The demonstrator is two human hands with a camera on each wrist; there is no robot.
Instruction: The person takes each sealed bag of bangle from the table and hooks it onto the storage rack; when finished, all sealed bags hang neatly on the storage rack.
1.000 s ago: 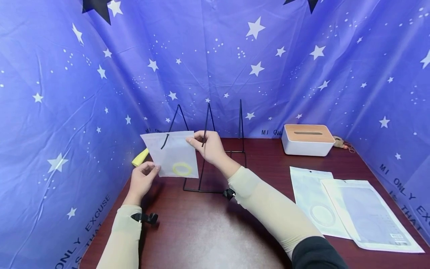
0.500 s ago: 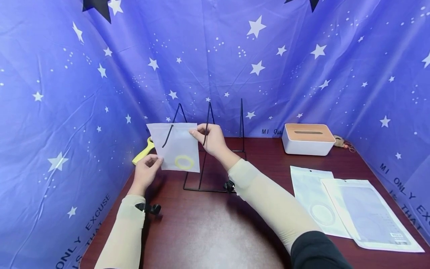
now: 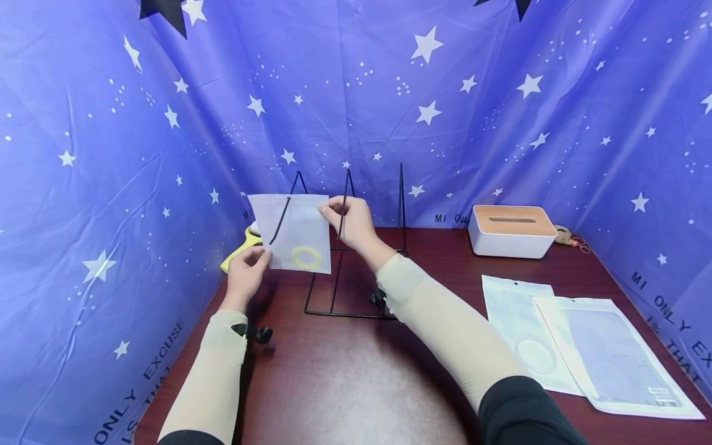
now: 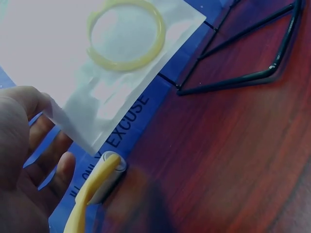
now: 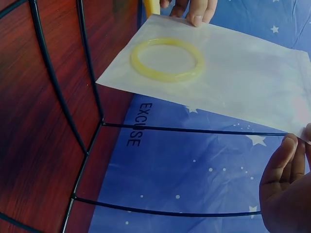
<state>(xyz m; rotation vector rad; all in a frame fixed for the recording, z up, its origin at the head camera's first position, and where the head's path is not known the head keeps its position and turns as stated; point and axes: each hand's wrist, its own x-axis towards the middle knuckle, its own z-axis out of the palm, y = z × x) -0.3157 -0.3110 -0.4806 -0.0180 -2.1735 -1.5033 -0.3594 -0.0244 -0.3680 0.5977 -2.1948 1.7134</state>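
Observation:
In the head view, a translucent white pouch point(image 3: 289, 225) hangs at the left of a black wire rack point(image 3: 334, 314). A prong of the rack comes through the top of the pouch and sticks out in front of it. Inside is a yellow ring point(image 5: 167, 77), lying near the bottom. My right hand point(image 3: 356, 224) pinches the pouch's upper right corner, behind the rack's middle prong. Lower down, my left hand point(image 3: 245, 276) pinches its left edge between thumb and finger; the other fingers are spread in the left wrist view.
A yellow-handled tool point(image 3: 240, 250) with a white cylindrical end lies behind my left hand. At right are a white pouch with a round outline point(image 3: 503, 309) and a larger pouch point(image 3: 612, 355) overlapping it. A wood-topped tissue box point(image 3: 508, 238) stands at the back right.
Both hands have risen, moving the pouch up and slightly right. Its top has slid back along the prong, so more of the prong now shows in front. The rack has stayed in place.

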